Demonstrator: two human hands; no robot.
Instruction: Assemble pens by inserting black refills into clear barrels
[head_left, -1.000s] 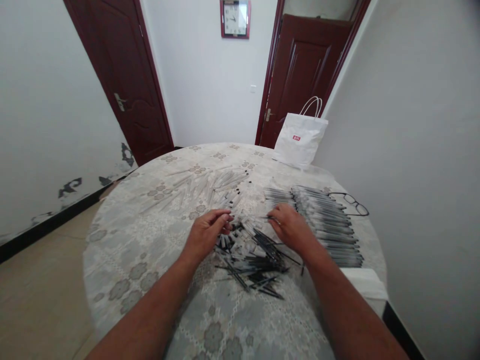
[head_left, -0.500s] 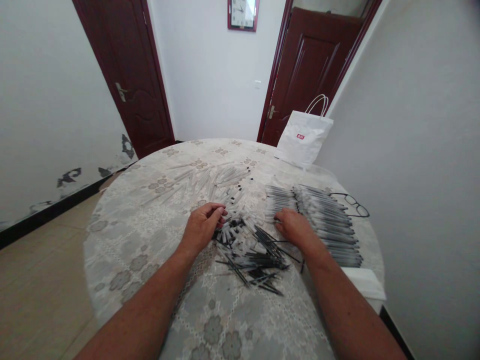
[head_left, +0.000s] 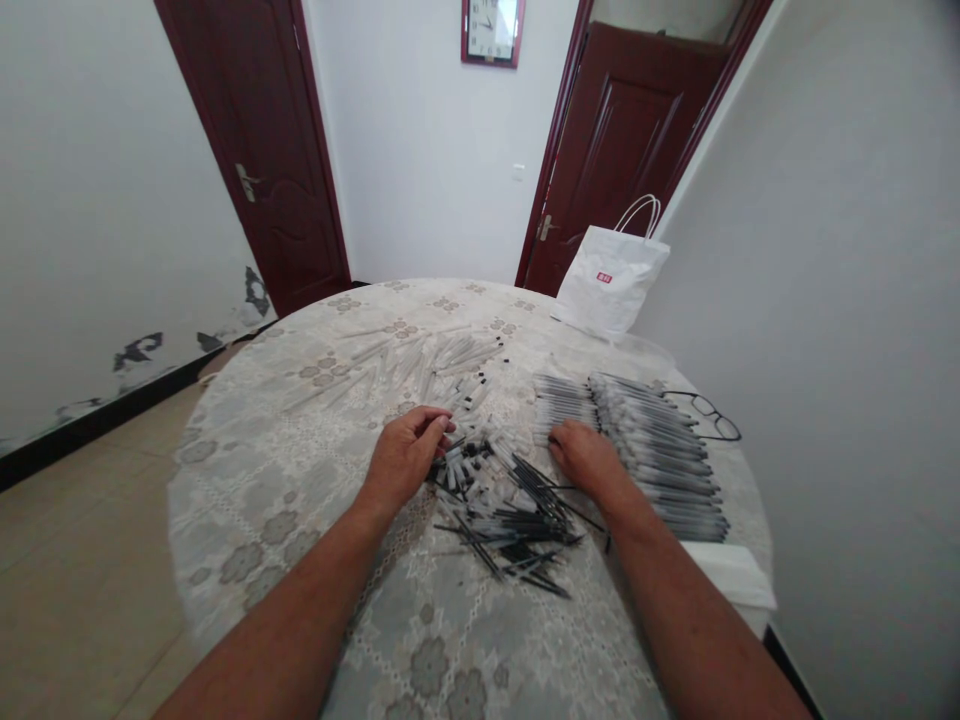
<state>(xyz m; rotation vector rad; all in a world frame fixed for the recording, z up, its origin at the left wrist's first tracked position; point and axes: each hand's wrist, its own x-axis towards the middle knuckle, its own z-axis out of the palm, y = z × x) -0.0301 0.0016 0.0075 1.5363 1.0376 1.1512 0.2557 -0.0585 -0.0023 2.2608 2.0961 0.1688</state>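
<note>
My left hand [head_left: 409, 450] is closed, thumb against fingers, at the left edge of a heap of small pen caps [head_left: 463, 465] in white and black. Whatever it may pinch is too small to make out. My right hand [head_left: 585, 455] has its fingers curled down at the near end of a short row of pens [head_left: 562, 395]; its fingertips are partly hidden. Dark thin pen refills [head_left: 532, 525] lie in a loose pile between my forearms. Beyond the caps are scattered clear pen barrels [head_left: 420, 355]. A larger stack of pens [head_left: 664, 455] lies right of my right hand.
A round table with a patterned lace cloth [head_left: 262, 480] carries everything. Eyeglasses [head_left: 712, 415] rest by the pen stack, and a white paper bag [head_left: 611, 280] stands at the back right. A white box [head_left: 727, 575] sits beside my right forearm. Walls and doors surround the table.
The view has shifted very slightly. Both hands stay in nearly the same places, with fingers still closed.
</note>
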